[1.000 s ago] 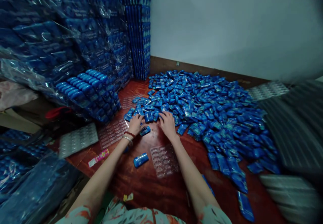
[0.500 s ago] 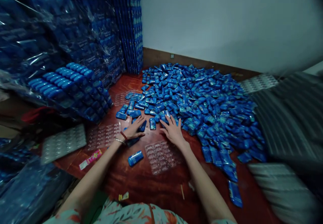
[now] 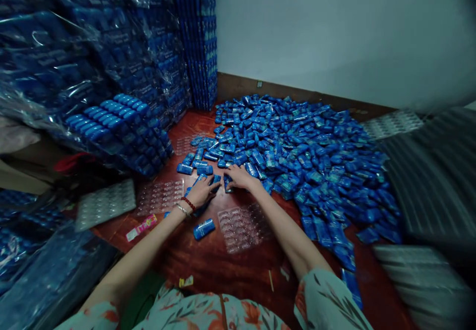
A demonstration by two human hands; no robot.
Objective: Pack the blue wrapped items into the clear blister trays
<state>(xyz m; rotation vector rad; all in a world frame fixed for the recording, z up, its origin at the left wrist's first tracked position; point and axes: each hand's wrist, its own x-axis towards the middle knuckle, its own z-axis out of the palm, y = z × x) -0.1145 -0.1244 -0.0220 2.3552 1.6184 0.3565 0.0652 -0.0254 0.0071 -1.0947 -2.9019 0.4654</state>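
Note:
A big heap of small blue packets covers the red-brown floor. My left hand, with a red bead bracelet at the wrist, lies flat over a few blue packets at the heap's near edge, fingers closed around them. My right hand rests on other packets just to the right, fingers curled onto one. A single blue packet lies apart, nearer to me. A clear plastic blister tray sits under my right forearm.
Stacks of filled blue trays wrapped in clear film rise at the left. Clear empty trays and a pink wrapper lie at the front left. Striped dark fabric lies at the right.
Both hands drew packets out of the heap's edge toward me. The right hand then shifted left, closer to the left hand. The view swung slightly.

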